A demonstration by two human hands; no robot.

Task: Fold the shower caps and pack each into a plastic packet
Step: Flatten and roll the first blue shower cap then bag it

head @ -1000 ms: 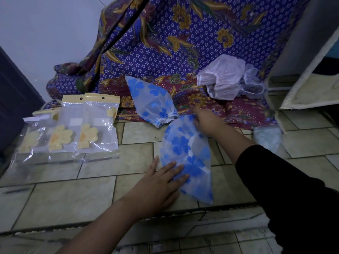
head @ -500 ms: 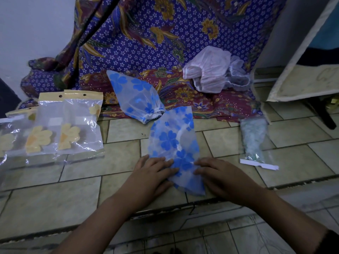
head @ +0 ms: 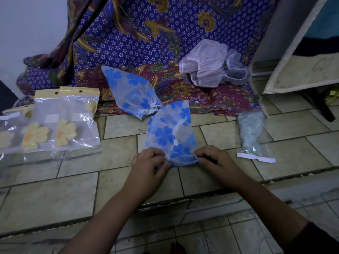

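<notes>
A folded shower cap (head: pixel 170 134), clear with blue flowers, lies flat on the tiled floor in front of me. Its near end is turned up into a small roll. My left hand (head: pixel 148 167) pinches the left end of that roll and my right hand (head: pixel 216 162) pinches the right end. A second blue-flowered cap (head: pixel 130 92) lies folded behind it, half on the patterned cloth. Empty plastic packets (head: pixel 64 123) with yellow flower prints and yellow headers lie in an overlapping row at the left.
A packed packet with a greenish cap (head: pixel 251 136) lies to the right of my hands. Pale crumpled caps (head: pixel 211 68) sit on the purple and red batik cloth (head: pixel 146 39) at the back. A white board (head: pixel 293 52) leans at the far right. A step edge (head: pixel 73 222) runs below my wrists.
My right hand came back from the cap's far end to its near end. Both hands went from lying flat on the cap to pinching its near edge, which is now rolled up.
</notes>
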